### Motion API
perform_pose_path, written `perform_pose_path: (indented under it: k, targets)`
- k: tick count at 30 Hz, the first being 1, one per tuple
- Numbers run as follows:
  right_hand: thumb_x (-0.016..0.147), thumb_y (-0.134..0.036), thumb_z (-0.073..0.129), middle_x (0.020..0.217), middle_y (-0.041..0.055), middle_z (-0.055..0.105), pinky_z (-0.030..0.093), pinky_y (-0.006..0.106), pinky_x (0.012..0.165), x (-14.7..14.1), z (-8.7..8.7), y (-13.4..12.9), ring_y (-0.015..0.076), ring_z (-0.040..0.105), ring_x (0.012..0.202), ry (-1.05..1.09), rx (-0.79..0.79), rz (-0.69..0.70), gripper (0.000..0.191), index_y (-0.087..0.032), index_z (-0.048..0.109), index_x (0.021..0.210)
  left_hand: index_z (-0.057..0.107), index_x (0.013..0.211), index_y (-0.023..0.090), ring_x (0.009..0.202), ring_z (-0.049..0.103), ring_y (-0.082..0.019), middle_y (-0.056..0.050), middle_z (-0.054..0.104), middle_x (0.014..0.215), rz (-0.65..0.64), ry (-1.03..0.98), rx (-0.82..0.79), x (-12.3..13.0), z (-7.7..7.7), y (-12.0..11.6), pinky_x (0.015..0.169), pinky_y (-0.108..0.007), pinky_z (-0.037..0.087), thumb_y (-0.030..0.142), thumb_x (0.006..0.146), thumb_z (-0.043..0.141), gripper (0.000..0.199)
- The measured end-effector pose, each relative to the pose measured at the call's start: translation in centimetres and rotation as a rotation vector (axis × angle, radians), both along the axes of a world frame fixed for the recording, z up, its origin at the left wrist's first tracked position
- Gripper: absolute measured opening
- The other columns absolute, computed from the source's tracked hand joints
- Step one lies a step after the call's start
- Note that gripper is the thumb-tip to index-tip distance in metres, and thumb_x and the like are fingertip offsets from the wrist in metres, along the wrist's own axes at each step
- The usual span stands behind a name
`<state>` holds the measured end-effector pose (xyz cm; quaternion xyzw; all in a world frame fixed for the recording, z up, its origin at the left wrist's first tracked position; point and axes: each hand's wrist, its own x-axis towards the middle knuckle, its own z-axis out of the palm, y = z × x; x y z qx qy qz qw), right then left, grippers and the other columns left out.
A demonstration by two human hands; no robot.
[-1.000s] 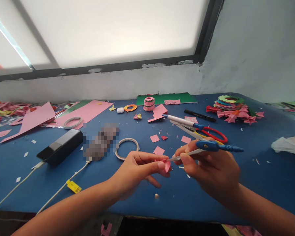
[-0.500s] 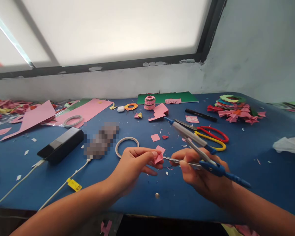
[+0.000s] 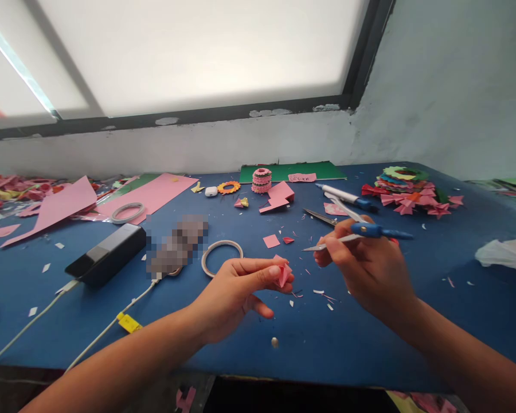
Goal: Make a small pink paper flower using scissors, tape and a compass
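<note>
Between thumb and fingertips, my left hand (image 3: 245, 284) pinches a small folded pink paper piece (image 3: 282, 276). My right hand (image 3: 367, 267) grips a blue and white compass (image 3: 365, 229), its metal point facing left, a short way right of the folded paper and apart from it. A pen-like leg of the compass reaches up and back. Just beyond my left hand lie a pink paper square (image 3: 271, 241) and a small folded pink piece (image 3: 288, 240). Scissors (image 3: 320, 217) lie partly hidden behind my right hand.
A tape roll (image 3: 204, 261) lies left of my left hand. Farther left are a black device (image 3: 107, 252) with a cable and large pink sheets (image 3: 150, 195). Stacked paper rings (image 3: 262, 180) stand at the back. Folded paper shapes (image 3: 413, 195) are piled back right. Paper scraps are scattered about.
My right hand and the compass have moved right and up, away from the folded paper, and the compass has turned. My left hand has shifted slightly right, and the paper's folds show more.
</note>
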<state>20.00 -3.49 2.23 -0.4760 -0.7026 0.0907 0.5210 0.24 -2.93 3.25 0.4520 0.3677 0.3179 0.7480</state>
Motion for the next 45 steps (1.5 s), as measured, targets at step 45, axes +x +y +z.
perform_pose_path:
  k: [45]
  targets:
    - [0.086,-0.018,0.053,0.094,0.0053,0.067,0.053,0.031,0.077,-0.6,-0.2,1.7,0.0157,0.062,0.089,-0.127,-0.049,0.491,0.013,-0.020,0.064,0.093,0.071,0.101,0.021,0.080,0.062,-0.018,-0.006,0.072,0.085,0.044,0.266,0.381,-0.8,-0.3,0.8,0.055,-0.021,0.051,0.031,0.073,0.070,0.029]
